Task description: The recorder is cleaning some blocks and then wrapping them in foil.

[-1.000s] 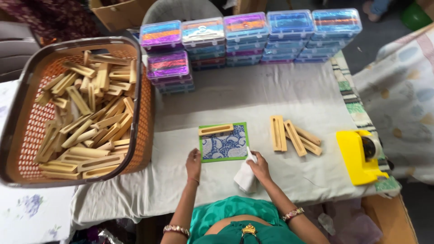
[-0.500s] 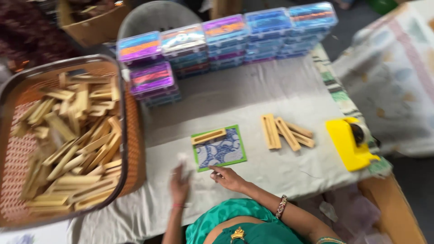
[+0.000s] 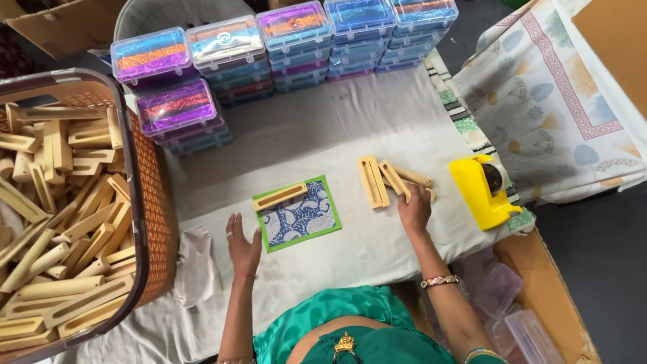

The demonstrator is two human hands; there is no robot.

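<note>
**Hands at the card and the wooden pieces**

Table (image 3: 337, 128) under its pale cloth fills my view, with a big orange basket (image 3: 151, 202) of wooden pieces at its left edge and stacks of clear plastic boxes (image 3: 296, 40) along the far side. A yellow tape dispenser (image 3: 480, 192) sits at the right edge.

Near the front lies a green-edged card (image 3: 300, 216) with a blue patterned face, and one wooden strip (image 3: 280, 196) rests across its upper left corner. A crumpled white cloth (image 3: 195, 259) lies just left of it.

My left hand (image 3: 242, 246) lies flat beside the card's left edge, fingers apart and holding nothing. My right hand (image 3: 414, 209) reaches onto the small pile of wooden sticks (image 3: 387, 178) to the card's right; its fingers curl over the nearest stick, though I cannot tell whether they have closed on it.

As I judge it, doing this well means pinching a single stick clear of its neighbours while the left palm steadies the card so the strip on it does not slide.
</note>
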